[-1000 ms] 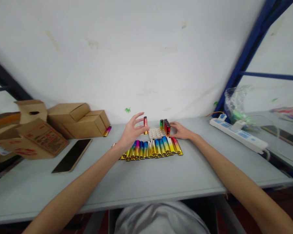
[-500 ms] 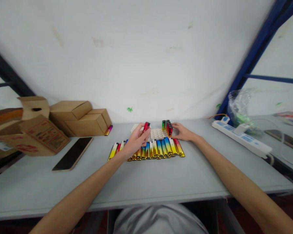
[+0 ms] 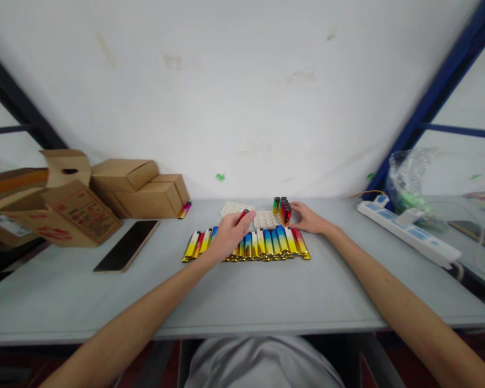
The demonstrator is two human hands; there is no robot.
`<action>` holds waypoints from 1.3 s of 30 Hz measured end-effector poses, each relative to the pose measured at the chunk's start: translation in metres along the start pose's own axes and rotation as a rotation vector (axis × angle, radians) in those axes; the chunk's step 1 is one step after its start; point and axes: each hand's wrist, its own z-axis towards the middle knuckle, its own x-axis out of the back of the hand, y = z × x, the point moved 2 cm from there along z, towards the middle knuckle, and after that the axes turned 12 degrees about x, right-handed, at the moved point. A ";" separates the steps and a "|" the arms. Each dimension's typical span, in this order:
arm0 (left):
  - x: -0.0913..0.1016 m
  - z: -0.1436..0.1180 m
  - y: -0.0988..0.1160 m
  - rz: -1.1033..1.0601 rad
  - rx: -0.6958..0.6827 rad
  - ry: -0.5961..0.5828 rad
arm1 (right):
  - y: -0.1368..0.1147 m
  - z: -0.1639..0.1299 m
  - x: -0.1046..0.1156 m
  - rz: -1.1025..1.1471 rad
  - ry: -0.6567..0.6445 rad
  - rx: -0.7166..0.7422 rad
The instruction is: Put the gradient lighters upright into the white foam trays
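From the head view, left hand (image 3: 231, 234) has its fingers curled in pretty tight around a shiny red tube (image 3: 243, 215), just the top poking out near the thumb, by the near-left edge of the white bumpy tray (image 3: 267, 219). Right hand (image 3: 307, 217) is loosely bent, fingertips up against the upright tubes (image 3: 285, 211) at the tray's right end, can't tell if it's actually gripping. Room-wise, the row of lying tubes (image 3: 283, 242) hugs the tray's near side, then gray tabletop (image 3: 242, 296) runs to the front edge. Open carton (image 3: 83, 213) off left has reddish print, too blurry to read, same with the green scribble (image 3: 220, 177) on the wall
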 end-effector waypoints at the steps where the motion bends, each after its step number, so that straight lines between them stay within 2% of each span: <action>1: 0.001 0.000 0.000 0.021 -0.002 0.027 | -0.001 0.000 0.000 0.004 -0.004 0.000; 5: 0.004 0.000 -0.001 0.076 -0.010 0.099 | -0.003 0.001 0.002 0.012 -0.012 -0.006; 10: 0.006 0.000 -0.002 0.050 0.008 0.087 | -0.004 0.001 0.001 0.005 -0.010 -0.016; 13: 0.003 -0.002 0.003 -0.020 0.033 0.025 | -0.003 0.001 0.000 -0.002 -0.009 -0.023; 18: -0.003 0.002 0.011 -0.214 0.065 -0.143 | -0.002 0.002 0.000 -0.006 -0.012 -0.017; 22: -0.003 0.026 0.012 -0.224 0.042 -0.221 | -0.005 0.003 0.001 -0.005 0.000 -0.011; 27: -0.012 0.070 0.017 -0.143 -0.028 -0.244 | -0.010 0.005 0.002 0.007 0.011 -0.008; 31: -0.024 0.098 0.012 -0.014 -0.139 -0.228 | -0.012 0.007 0.003 0.017 0.016 0.004; 35: -0.031 0.112 0.004 0.103 -0.257 -0.163 | -0.012 0.007 0.003 0.005 0.007 0.003; 39: -0.033 0.116 -0.003 0.177 -0.261 -0.129 | -0.012 0.007 0.003 -0.004 0.007 -0.001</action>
